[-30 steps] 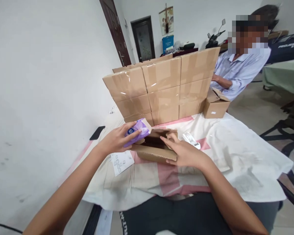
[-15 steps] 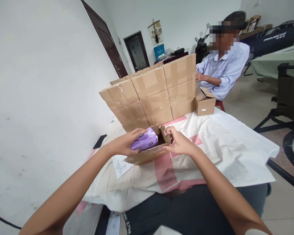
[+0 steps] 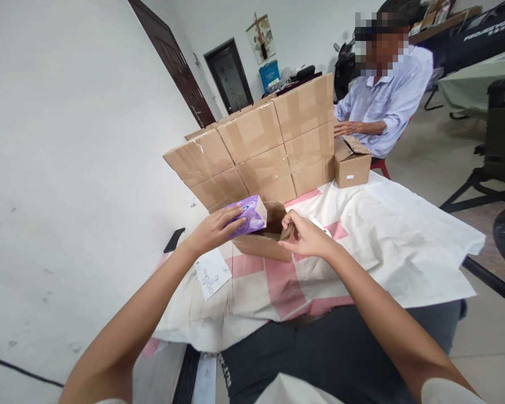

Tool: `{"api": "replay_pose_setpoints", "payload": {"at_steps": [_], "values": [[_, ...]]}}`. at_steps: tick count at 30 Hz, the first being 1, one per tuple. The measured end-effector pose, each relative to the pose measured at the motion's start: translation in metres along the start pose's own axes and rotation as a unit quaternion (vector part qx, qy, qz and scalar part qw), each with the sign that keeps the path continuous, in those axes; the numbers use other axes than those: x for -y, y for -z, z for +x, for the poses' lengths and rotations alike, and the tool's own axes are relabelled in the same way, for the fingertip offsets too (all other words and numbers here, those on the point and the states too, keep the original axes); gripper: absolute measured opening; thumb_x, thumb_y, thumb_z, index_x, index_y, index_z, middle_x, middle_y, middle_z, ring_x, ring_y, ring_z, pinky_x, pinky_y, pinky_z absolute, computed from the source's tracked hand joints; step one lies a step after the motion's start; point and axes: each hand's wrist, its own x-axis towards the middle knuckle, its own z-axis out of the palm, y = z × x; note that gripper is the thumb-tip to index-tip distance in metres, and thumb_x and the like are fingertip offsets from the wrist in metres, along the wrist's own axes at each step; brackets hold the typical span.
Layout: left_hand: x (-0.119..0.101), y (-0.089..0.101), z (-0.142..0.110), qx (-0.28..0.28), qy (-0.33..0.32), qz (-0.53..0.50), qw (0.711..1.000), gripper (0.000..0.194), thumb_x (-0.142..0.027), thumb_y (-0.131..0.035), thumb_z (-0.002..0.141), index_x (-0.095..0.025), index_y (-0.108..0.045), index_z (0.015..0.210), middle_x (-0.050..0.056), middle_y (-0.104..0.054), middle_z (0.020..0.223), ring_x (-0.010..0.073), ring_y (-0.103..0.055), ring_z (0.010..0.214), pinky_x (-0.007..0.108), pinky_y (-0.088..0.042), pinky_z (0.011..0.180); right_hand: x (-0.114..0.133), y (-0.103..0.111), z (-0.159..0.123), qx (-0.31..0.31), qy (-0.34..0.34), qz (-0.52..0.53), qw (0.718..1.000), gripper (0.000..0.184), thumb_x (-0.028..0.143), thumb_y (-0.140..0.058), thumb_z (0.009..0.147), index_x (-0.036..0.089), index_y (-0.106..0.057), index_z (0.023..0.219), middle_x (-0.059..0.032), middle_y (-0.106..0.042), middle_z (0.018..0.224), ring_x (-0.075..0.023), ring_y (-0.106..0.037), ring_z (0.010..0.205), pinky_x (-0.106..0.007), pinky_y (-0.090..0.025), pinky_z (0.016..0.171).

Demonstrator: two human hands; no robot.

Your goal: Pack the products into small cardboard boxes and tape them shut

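My left hand (image 3: 214, 230) grips a purple soft pack (image 3: 248, 216) and holds it tilted at the left rim of a small open cardboard box (image 3: 264, 244). The box stands on a white and pink cloth (image 3: 362, 247) that covers the table. My right hand (image 3: 305, 235) pinches the box's right flap, fingers closed on the cardboard. Part of the pack is hidden under my fingers.
A wall of taped cardboard boxes (image 3: 256, 148) rises behind the open box. Another open box (image 3: 352, 163) sits at its right end, in front of a seated person (image 3: 387, 101). A printed paper slip (image 3: 212, 274) and a black phone (image 3: 174, 240) lie left. White wall close on the left.
The purple pack has come up out of the box to its left rim and now sits tilted. My right hand stays on the right flap. The view shifted slightly.
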Motion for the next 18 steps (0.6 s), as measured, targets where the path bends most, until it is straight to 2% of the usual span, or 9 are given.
{"api": "replay_pose_setpoints", "payload": {"at_steps": [4, 7, 10, 12, 15, 18], "values": [[-0.001, 0.0, 0.01, 0.059, -0.007, -0.035, 0.998, 0.061, -0.029, -0.06, 0.101, -0.025, -0.036, 0.156, 0.02, -0.05, 0.155, 0.0311, -0.06, 0.136, 0.046, -0.06, 0.101, 0.002, -0.003, -0.001, -0.001, 0.014, 0.007, 1.0, 0.037, 0.034, -0.072, 0.083, 0.025, -0.041, 0.099, 0.0003, -0.056, 0.093, -0.0143, -0.052, 0.072, -0.027, -0.04, 0.067], [-0.014, -0.006, 0.017, 0.116, -0.055, -0.049, 0.991, 0.049, -0.021, -0.051, 0.103, -0.026, -0.046, 0.151, 0.018, -0.062, 0.144, 0.0286, -0.064, 0.129, 0.046, -0.057, 0.105, 0.002, -0.005, -0.001, 0.001, 0.02, 0.004, 1.0, 0.034, 0.034, -0.071, 0.084, 0.025, -0.042, 0.098, 0.0017, -0.055, 0.091, -0.0132, -0.05, 0.068, -0.026, -0.038, 0.065], [-0.021, -0.018, 0.015, 0.147, -0.095, -0.046, 0.983, 0.044, -0.016, -0.051, 0.101, -0.03, -0.056, 0.143, 0.014, -0.067, 0.138, 0.026, -0.064, 0.127, 0.051, -0.05, 0.113, 0.003, -0.006, -0.002, -0.002, 0.03, -0.012, 0.999, 0.034, 0.034, -0.072, 0.084, 0.025, -0.041, 0.095, 0.0029, -0.053, 0.087, -0.0136, -0.049, 0.067, -0.026, -0.036, 0.066], [-0.018, -0.027, 0.009, 0.153, -0.094, -0.046, 0.983, 0.039, -0.018, -0.054, 0.101, -0.036, -0.062, 0.134, 0.008, -0.07, 0.133, 0.0225, -0.065, 0.124, 0.052, -0.048, 0.116, 0.004, -0.005, -0.003, -0.001, 0.031, -0.011, 0.999, 0.034, 0.035, -0.072, 0.084, 0.025, -0.041, 0.095, 0.0026, -0.053, 0.087, -0.0145, -0.05, 0.069, -0.027, -0.037, 0.067], [-0.005, -0.043, 0.0, 0.129, -0.048, -0.064, 0.988, 0.031, -0.023, -0.062, 0.098, -0.041, -0.068, 0.122, 0.003, -0.074, 0.127, 0.0199, -0.066, 0.116, 0.053, -0.049, 0.115, 0.005, -0.005, -0.005, 0.006, 0.02, -0.012, 1.0, 0.035, 0.034, -0.072, 0.083, 0.025, -0.041, 0.097, 0.0016, -0.055, 0.089, -0.0157, -0.052, 0.072, -0.027, -0.038, 0.068], [0.009, -0.055, -0.001, 0.128, -0.038, -0.055, 0.99, 0.038, -0.015, -0.064, 0.095, -0.042, -0.069, 0.12, 0.004, -0.07, 0.134, 0.0215, -0.064, 0.122, 0.055, -0.046, 0.116, 0.002, -0.006, -0.005, 0.008, 0.008, -0.024, 1.0, 0.037, 0.034, -0.072, 0.082, 0.025, -0.04, 0.098, 0.0009, -0.055, 0.092, -0.0158, -0.052, 0.073, -0.027, -0.038, 0.069]]}}
